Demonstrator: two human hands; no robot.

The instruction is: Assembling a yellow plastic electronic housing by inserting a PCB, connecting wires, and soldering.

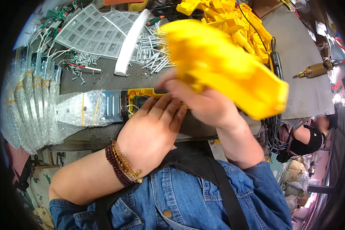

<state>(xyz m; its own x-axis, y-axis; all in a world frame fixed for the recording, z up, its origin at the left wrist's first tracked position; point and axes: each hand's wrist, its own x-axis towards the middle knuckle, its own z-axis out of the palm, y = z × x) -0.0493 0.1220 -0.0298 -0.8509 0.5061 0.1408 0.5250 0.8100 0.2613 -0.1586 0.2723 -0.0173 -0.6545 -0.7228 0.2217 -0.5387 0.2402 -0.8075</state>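
My right hand (207, 103) grips a large yellow plastic housing half (226, 65), held up tilted over the bench and smeared by motion. My left hand (151, 128) lies across a second yellow tool housing (142, 92) on the bench, its fingers over the far side and its thumb near the close edge. Inside this lower housing, red and white wires and a dark part show beside the fingers; the rest is hidden under the hand. Joined to its left end is a metal-finned body (113, 105) wrapped in clear bubble wrap.
Several bubble-wrapped pieces (30, 103) lie at the left. Loose screws (155, 50), printed label sheets (92, 30) and a white bar (132, 42) spread along the back. Yellow plastic parts (234, 23) pile up behind. A brass-coloured pneumatic screwdriver (314, 71) is at right, and another person (308, 136) beyond.
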